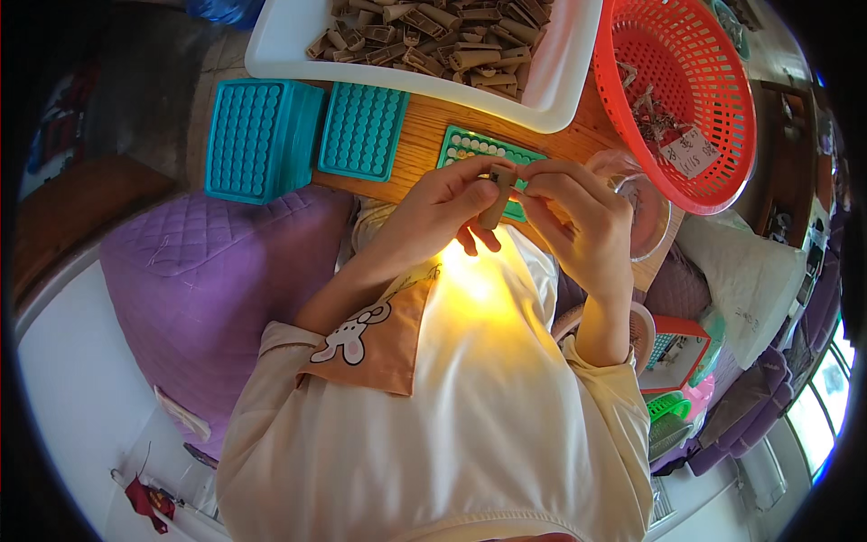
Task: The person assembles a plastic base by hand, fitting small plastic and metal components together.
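My left hand [449,197] grips a tan, hollow plastic casing piece [497,200] in front of my chest. The piece stands nearly upright between thumb and fingers. Fingers of my right hand [578,210] are pinched together at its upper right side. Whatever tiny part they hold is too small to make out. Just beyond both hands lies a green tray [517,211] with rows of small round whitish parts, partly covered by the hands. Bright yellow light falls on my shirt below the piece.
A white bin [558,113] heaped with similar tan pieces [433,41] stands at the back. Teal trays [298,135] sit at left, one stacked pile and one single tray [357,170]. A red basket [621,135] with small metal parts and a paper tag is at right, near a clear round container [664,221].
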A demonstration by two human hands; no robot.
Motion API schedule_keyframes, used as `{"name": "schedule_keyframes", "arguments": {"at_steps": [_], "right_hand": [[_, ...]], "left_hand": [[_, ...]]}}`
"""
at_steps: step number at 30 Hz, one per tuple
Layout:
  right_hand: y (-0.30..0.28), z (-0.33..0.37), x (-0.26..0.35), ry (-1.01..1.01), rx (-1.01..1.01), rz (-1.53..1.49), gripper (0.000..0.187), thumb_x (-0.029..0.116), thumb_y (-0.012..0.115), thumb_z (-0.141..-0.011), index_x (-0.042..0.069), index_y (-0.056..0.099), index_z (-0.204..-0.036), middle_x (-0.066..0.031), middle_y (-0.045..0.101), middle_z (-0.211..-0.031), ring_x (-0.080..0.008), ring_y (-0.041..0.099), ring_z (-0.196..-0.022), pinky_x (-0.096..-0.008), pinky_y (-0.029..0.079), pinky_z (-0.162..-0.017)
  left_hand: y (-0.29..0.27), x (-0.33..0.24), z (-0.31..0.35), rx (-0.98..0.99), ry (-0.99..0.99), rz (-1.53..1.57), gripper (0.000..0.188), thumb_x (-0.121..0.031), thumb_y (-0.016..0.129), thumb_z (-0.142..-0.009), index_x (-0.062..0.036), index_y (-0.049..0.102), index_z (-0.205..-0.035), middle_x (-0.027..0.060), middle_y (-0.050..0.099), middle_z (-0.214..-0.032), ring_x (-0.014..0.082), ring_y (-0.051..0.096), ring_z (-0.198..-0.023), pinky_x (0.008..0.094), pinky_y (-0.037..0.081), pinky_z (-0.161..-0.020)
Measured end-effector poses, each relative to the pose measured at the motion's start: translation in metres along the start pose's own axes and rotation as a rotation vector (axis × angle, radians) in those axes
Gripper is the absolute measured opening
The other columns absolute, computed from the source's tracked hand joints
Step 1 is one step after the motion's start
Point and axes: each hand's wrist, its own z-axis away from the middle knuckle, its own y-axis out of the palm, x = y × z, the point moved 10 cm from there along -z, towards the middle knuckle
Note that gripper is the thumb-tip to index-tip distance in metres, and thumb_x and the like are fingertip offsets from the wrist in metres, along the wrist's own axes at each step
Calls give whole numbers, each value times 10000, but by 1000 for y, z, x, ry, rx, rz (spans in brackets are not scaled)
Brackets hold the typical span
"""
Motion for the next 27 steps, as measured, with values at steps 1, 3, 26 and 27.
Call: {"name": "schedule_keyframes", "arguments": {"at_steps": [1, 3, 26, 27], "right_hand": [[1, 1, -3, 15, -6, 8, 104, -19, 601, -664, 15, 551, -750, -79, 584, -833, -232, 584, -692, -301, 483, -566], [3, 1, -8, 38, 4, 8, 111, -23, 599, -660, 13, 552, -754, -82, 581, -827, -240, 581, -688, -304, 483, -575], [12, -1, -31, 57, -24, -120, 86, -44, 560, -717, -27, 531, -796, -104, 575, -842, -218, 587, -678, -282, 485, -569], [12, -2, -33, 98, -58, -158, 72, -45, 551, -721, -16, 523, -780, -102, 579, -840, -198, 583, -659, -266, 478, -570]], "left_hand": [[1, 0, 0, -11, -14, 6, 390, -324, 422, -878, -44, 413, -1150, 18, 525, -755, 103, 590, -577, 184, 441, -419], [1, -1, 0, -30, -15, 3, 383, -319, 418, -881, -47, 413, -1150, 20, 525, -755, 101, 587, -573, 181, 438, -421], [-1, 6, -10, -37, -91, 117, 347, -280, 400, -890, -38, 440, -1135, 29, 544, -766, 105, 579, -546, 184, 475, -458], [-3, 4, -10, -52, -72, 112, 347, -281, 399, -890, -37, 440, -1134, 30, 549, -762, 105, 580, -550, 185, 476, -460]]}}
